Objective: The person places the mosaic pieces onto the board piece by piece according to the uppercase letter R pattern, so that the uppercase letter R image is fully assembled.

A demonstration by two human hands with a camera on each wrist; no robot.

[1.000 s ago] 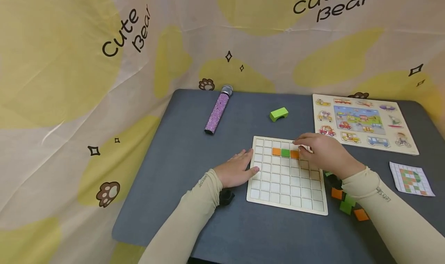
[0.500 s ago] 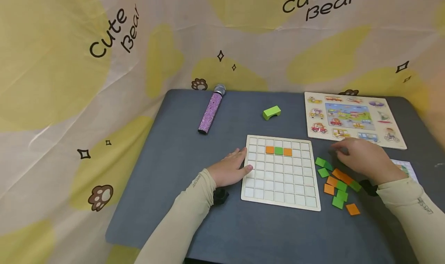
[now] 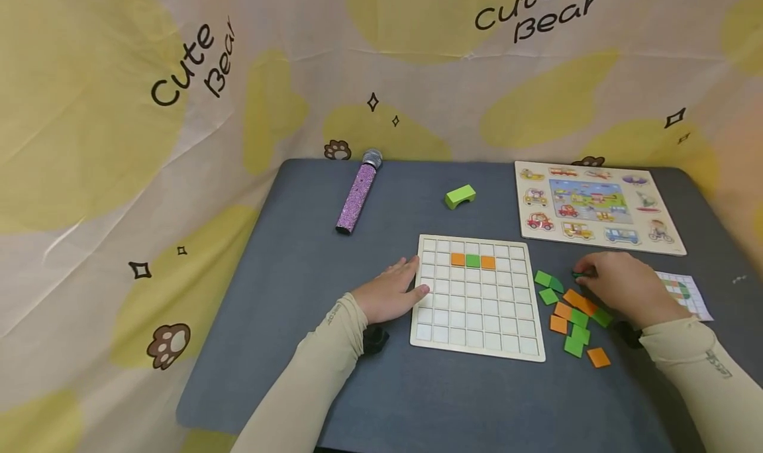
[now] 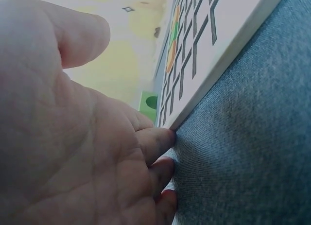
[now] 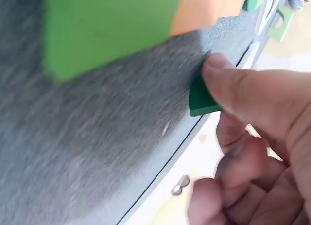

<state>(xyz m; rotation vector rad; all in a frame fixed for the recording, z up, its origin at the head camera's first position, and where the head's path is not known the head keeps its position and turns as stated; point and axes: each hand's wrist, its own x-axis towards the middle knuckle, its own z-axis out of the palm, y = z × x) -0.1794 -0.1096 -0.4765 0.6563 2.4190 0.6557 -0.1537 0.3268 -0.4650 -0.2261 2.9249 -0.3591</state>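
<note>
Three tiles (image 3: 473, 260), orange, green and orange, sit in one row of the board (image 3: 477, 347), exactly as they did a second ago; no tile has been added or removed since. What has changed is the right hand (image 3: 626, 284): a second ago we saw it over the board at the end of that row, half a second ago it was crossing to the loose tiles, and it is now down at the far edge of the pile (image 3: 575, 317). We note from the right wrist view that its thumb and a fingertip pinch a green tile (image 5: 201, 99) just off the surface (image 3: 334, 267); the other fingers are curled beneath. In our judgement one placement is complete and a fresh piece is being picked up.

The left hand (image 3: 390, 293) has not moved: it lies flat with fingers straight, their tips touching the board's near left edge, as the left wrist view confirms.

Beyond the right hand lie a pattern card (image 3: 685, 294) and a picture puzzle (image 3: 596, 204). Beyond the left hand lie a green block (image 3: 460, 196) and a microphone (image 3: 358, 191).
</note>
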